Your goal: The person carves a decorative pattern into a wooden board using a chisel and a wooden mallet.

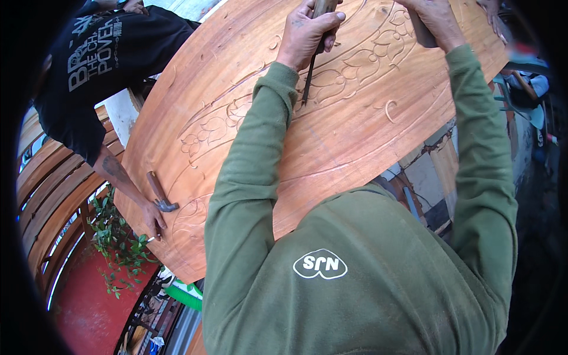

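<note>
My left hand (pixel 307 35), at the top centre, is wrapped round the handle of a chisel. The chisel's thin dark blade (pixel 308 80) slants down, its tip close to the carved surface; I cannot tell whether it touches. To the right, my right hand (pixel 435 22) grips a brown wooden piece (pixel 420 31) with a flat end; the top of this hand is cut off by the picture's edge. Beneath both hands lies a large curved wooden panel (pixel 319 142), carved with flowers, leaves and long curved lines. Curled wood shavings (pixel 390 112) are scattered over it.
A claw hammer (pixel 161 193) rests on the panel's left end, beside a co-worker's hand (pixel 152 220) holding a cigarette. That person wears a black shirt (pixel 112 59). Another person's hand (pixel 492 13) touches the panel's far right edge. A leafy plant (pixel 118 242) stands at lower left.
</note>
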Tool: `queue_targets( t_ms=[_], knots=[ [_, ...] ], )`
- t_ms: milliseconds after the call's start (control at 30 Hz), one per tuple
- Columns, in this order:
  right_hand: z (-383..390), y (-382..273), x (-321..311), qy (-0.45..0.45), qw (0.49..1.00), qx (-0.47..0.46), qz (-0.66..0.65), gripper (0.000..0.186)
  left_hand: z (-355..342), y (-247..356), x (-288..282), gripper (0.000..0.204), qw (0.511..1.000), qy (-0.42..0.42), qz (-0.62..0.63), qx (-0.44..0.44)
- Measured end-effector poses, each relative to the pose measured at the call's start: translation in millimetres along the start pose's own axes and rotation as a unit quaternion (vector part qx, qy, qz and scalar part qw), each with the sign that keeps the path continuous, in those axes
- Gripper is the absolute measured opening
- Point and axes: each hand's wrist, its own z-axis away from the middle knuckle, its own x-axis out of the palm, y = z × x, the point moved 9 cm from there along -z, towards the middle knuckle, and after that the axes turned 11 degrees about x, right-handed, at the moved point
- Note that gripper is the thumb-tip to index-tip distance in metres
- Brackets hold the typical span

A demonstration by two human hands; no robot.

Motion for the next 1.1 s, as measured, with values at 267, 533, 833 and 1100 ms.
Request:
queue_targets(
  t_ms=[267,533,833,1100],
  knots=[
    [43,9,29,-0.115,0.975,0.031,0.189,0.087,21,41,24,0.031,0.883,0.089,-0.434,0.154],
    [75,14,20,-0.041,0.985,0.074,0.153,0.103,42,51,48,0.038,0.76,0.249,-0.545,0.252],
    [11,10,-108,0.181,0.963,0.079,-0.185,0.036,41,41,57,0.036,0.742,0.251,-0.572,0.244],
    [48,55,-6,-0.087,0.986,0.056,0.129,0.084,45,32,60,0.036,0.764,0.207,-0.555,0.255]
  ],
)
